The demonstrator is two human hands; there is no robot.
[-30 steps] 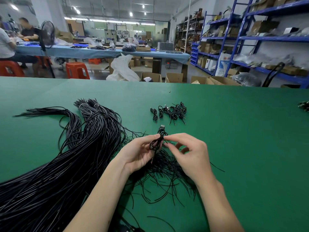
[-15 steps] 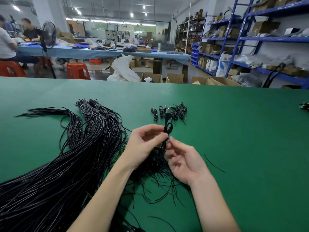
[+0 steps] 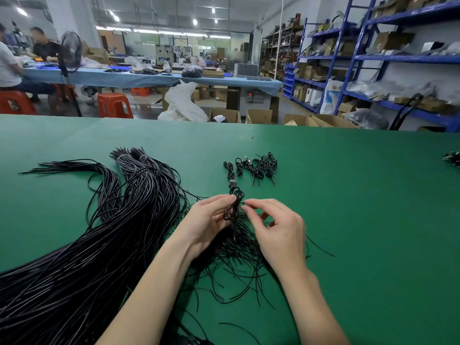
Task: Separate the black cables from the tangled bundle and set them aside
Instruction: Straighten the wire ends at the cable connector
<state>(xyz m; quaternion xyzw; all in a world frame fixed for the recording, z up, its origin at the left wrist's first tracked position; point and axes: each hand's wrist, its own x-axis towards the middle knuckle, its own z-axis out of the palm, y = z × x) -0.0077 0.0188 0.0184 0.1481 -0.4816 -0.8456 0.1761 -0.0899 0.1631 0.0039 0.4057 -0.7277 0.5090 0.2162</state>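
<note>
Now the right hand (image 3: 278,232) is up beside the little coiled cable (image 3: 234,205), with its fingertips pinching at the coil's right side. Half a second ago that hand sat lower, palm turned up, under the coil. The coil's plug end points up, away from the person, and it is a bit lower than it was before, so it no longer covers the small pile behind it.

Going from the left, the big bundle of long black cables (image 3: 99,232) lies across the green table (image 3: 361,220), reaching from the near left corner up toward the middle. It splits into two thick arms at the far end. The cables in it are too many to count. It has not moved.

Next comes the left hand (image 3: 206,220). It holds the coiled cable between thumb and fingers, just above the table. One coil is in the hands.

Under both hands lies a messy heap of thin black wires (image 3: 239,260), also too many to count.

Behind the hands, well apart from the big bundle, sits the pile of finished small coils (image 3: 251,166). I can tell about seven or eight, but they overlap.

Far right, at the table's edge, one more dark clump (image 3: 451,158) peeks in.
</note>
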